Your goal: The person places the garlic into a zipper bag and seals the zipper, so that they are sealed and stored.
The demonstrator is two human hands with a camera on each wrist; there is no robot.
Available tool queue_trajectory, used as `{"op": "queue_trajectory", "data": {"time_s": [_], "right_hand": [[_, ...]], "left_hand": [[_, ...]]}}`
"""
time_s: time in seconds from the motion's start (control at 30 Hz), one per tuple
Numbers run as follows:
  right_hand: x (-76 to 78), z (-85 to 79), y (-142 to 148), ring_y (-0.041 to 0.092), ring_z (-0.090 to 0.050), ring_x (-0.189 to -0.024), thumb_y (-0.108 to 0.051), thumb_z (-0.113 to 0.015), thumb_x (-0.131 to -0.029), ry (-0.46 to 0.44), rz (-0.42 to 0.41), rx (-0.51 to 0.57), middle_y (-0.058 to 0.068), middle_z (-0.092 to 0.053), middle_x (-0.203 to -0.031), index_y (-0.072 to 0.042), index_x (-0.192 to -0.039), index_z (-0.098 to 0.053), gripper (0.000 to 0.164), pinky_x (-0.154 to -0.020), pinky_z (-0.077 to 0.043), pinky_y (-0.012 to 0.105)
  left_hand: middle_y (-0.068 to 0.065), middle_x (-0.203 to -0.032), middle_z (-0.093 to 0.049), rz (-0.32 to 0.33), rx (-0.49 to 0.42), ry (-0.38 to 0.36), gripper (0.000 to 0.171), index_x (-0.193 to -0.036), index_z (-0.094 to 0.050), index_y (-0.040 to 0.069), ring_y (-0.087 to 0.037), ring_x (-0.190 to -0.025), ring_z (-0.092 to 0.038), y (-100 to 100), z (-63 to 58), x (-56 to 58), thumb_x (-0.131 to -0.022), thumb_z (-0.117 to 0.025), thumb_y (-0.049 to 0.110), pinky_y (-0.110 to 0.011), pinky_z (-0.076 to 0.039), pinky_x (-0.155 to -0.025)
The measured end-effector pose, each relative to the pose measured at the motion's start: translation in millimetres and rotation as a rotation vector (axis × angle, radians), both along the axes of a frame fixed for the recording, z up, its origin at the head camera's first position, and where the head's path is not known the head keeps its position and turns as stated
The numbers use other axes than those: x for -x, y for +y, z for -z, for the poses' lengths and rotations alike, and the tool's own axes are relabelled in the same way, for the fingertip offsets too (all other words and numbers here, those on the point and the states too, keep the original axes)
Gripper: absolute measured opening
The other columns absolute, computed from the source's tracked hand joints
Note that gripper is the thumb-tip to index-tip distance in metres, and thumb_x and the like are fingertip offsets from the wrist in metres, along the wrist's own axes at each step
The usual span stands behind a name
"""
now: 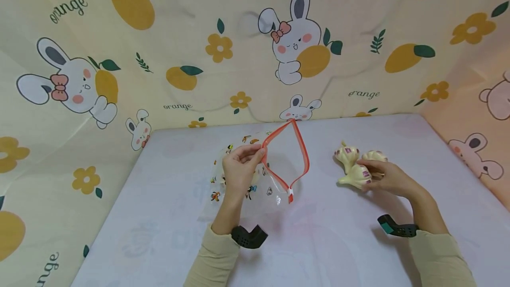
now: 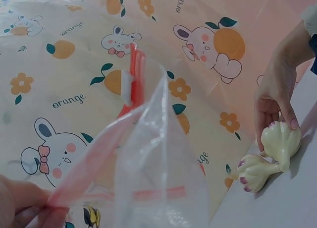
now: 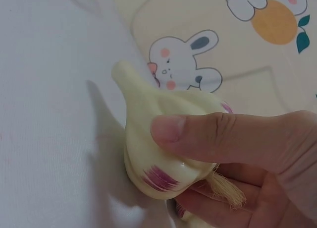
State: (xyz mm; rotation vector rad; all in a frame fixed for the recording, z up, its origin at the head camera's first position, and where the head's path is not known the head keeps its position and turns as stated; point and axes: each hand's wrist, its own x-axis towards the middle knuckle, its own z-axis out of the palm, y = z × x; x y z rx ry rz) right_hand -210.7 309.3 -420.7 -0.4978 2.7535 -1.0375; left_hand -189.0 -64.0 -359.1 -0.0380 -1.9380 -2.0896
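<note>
My left hand (image 1: 241, 169) pinches the red zip edge of a clear zip bag (image 1: 275, 207) printed with small cartoon figures. The bag's mouth (image 1: 306, 156) gapes in a diamond shape, its white slider (image 1: 290, 192) at the near corner. To the right, three garlic bulbs (image 1: 347, 155) with purple streaks lie clustered on the table. My right hand (image 1: 388, 178) grips the nearest garlic bulb (image 3: 163, 143) between thumb and fingers, the thumb across its side. In the right wrist view, roots stick out beside the fingers, and another bulb is mostly hidden below.
A white-covered table (image 1: 318, 242) lies under everything. Behind it and at both sides hangs a cream curtain (image 1: 223, 8) with rabbits and oranges. Each wrist wears a black device (image 1: 249, 237).
</note>
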Motion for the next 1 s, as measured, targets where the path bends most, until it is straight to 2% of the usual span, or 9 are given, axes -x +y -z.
{"op": "queue_trajectory", "data": {"time_s": [0.13,0.23,0.3,0.37,0.57,0.83,1.0], "right_hand": [[1.6,0.0,0.6,0.036,-0.061,-0.112,-0.018,-0.084,-0.071,0.009,0.008,-0.020,0.038,-0.051,-0.132,0.009,-0.131,-0.052,0.073,-0.079,-0.045,0.004],[1.9,0.6,1.6,0.005,-0.062,-0.104,-0.018,-0.084,-0.072,0.010,0.009,-0.015,0.038,-0.052,-0.132,0.008,-0.131,-0.053,0.072,-0.079,-0.045,0.004],[1.9,0.9,1.8,-0.014,-0.053,-0.098,-0.018,-0.084,-0.072,0.018,0.007,-0.004,0.037,-0.053,-0.130,0.009,-0.130,-0.053,0.071,-0.079,-0.046,0.004],[1.8,1.0,1.7,-0.025,-0.042,-0.093,-0.017,-0.083,-0.073,0.025,0.006,0.006,0.037,-0.055,-0.129,0.009,-0.130,-0.054,0.069,-0.079,-0.046,0.004],[1.0,-0.6,-1.1,-0.026,-0.040,-0.092,-0.016,-0.081,-0.077,0.007,0.010,0.025,0.035,-0.056,-0.127,0.009,-0.130,-0.053,0.065,-0.078,-0.045,0.002],[1.0,-8.1,-7.4,-0.026,-0.040,-0.091,-0.016,-0.080,-0.078,-0.003,0.023,0.038,0.034,-0.054,-0.128,0.010,-0.132,-0.051,0.067,-0.078,-0.044,0.003],[-0.2,-16.5,-13.5,-0.017,-0.049,-0.095,-0.016,-0.080,-0.077,0.021,0.020,0.054,0.030,-0.053,-0.124,0.008,-0.132,-0.052,0.066,-0.079,-0.046,0.004]], "left_hand": [[-0.028,-0.095,-0.072,-0.003,0.008,-0.002,0.018,-0.097,-0.071,-0.007,0.000,-0.065,-0.068,-0.3,1.0,0.6,-0.082,-0.074,0.002,-0.015,-0.058,-0.065],[-0.029,-0.096,-0.072,0.001,0.007,0.003,0.018,-0.097,-0.071,-0.007,0.000,-0.065,-0.068,-0.5,1.2,0.7,-0.082,-0.073,0.002,-0.015,-0.059,-0.066],[-0.030,-0.096,-0.071,0.003,0.003,0.009,0.018,-0.097,-0.071,-0.007,0.001,-0.065,-0.068,-0.6,1.4,0.9,-0.082,-0.073,0.001,-0.015,-0.059,-0.065],[-0.030,-0.096,-0.071,0.005,0.001,0.015,0.018,-0.097,-0.071,-0.008,0.001,-0.065,-0.068,-0.6,1.3,0.9,-0.082,-0.073,0.001,-0.015,-0.059,-0.065],[-0.031,-0.097,-0.071,0.015,-0.005,0.027,0.018,-0.098,-0.069,-0.010,0.001,-0.065,-0.067,0.0,-0.1,0.4,-0.082,-0.072,0.000,-0.015,-0.059,-0.065],[-0.030,-0.097,-0.071,0.007,-0.003,0.014,0.018,-0.097,-0.070,-0.008,0.001,-0.065,-0.067,-0.1,-1.8,0.8,-0.082,-0.072,0.001,-0.015,-0.058,-0.065],[-0.028,-0.095,-0.072,0.000,0.008,0.009,0.018,-0.097,-0.070,-0.009,0.001,-0.065,-0.067,-0.3,-2.8,0.9,-0.083,-0.072,0.001,-0.015,-0.058,-0.065]]}}
